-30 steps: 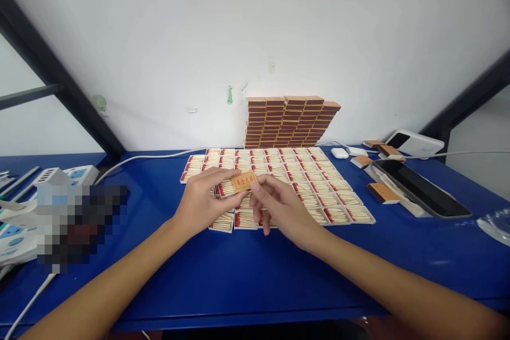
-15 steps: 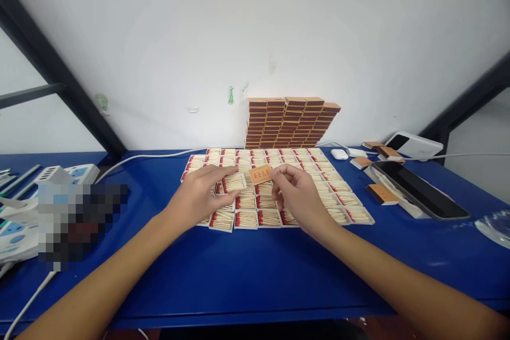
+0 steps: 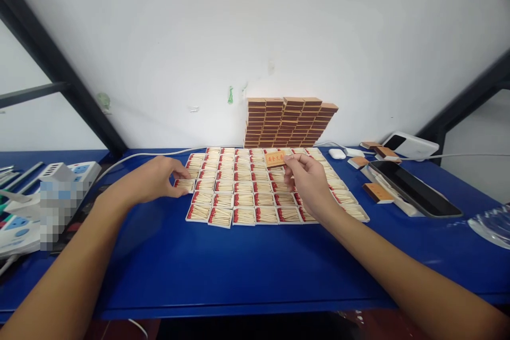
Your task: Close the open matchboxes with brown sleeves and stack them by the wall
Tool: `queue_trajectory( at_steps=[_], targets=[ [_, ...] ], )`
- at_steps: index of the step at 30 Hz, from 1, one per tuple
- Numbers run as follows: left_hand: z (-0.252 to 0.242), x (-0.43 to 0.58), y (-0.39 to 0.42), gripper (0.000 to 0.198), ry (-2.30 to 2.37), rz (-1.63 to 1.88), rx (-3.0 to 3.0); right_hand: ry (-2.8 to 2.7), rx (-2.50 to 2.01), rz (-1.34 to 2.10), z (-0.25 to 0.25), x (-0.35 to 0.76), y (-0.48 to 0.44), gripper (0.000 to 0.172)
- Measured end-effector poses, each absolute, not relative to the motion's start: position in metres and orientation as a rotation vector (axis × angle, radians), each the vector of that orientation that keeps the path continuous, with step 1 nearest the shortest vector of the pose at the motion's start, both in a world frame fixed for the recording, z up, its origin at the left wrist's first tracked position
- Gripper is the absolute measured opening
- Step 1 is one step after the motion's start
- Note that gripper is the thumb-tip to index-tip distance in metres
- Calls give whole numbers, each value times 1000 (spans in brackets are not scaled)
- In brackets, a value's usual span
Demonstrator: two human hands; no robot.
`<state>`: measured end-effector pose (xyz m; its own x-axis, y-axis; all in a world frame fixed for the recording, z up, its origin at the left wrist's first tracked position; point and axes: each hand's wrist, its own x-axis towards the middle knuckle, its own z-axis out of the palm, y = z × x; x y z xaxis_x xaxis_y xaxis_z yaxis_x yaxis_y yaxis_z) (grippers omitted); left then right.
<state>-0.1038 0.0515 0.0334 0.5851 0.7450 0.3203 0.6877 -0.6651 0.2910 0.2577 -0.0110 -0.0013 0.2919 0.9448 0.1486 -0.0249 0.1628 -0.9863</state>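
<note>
A grid of open match trays (image 3: 255, 191), red match heads showing, covers the middle of the blue table (image 3: 239, 271). My left hand (image 3: 153, 179) pinches one match tray (image 3: 184, 184) at the grid's left edge, low on the table. My right hand (image 3: 308, 180) holds an empty orange matchbox sleeve (image 3: 274, 159) by its right end, lifted above the far rows of trays. Behind the grid, a tall stack of orange sleeves (image 3: 289, 122) leans against the white wall.
A white power strip (image 3: 66, 172) and a blurred object sit at the left. At the right lie a dark phone (image 3: 414, 188) on a stand, a white power bank (image 3: 412, 144), an earbud case (image 3: 339, 153), loose matchboxes (image 3: 376, 192) and white cables (image 3: 151, 156).
The hands have pulled the sleeve off the tray. My left hand carried the tray left and down to the grid's edge; my right hand raised the sleeve toward the far stack.
</note>
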Motion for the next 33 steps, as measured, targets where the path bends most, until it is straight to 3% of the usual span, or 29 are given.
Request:
queue_trajectory(
  at_steps=[3,9,14,20,27,33],
  targets=[
    [33,-101,58,18,1155,419,2726,-1029,-1187,903,-1,258,-11,31],
    [34,-103,63,31,1260,412,2647,-1004,-1185,888,2,260,-10,27],
    [53,-93,40,61,1303,197,2516,-992,-1170,875,4,261,-10,26],
    [45,-59,11,96,1105,189,2625,-988,-1170,875,5,261,-9,21],
    [31,-42,8,82,1039,325,2714,-1007,-1172,866,4,260,-9,21],
    [31,-42,9,83,1070,275,2712,-1019,-1186,873,1,262,-8,21]
  ],
)
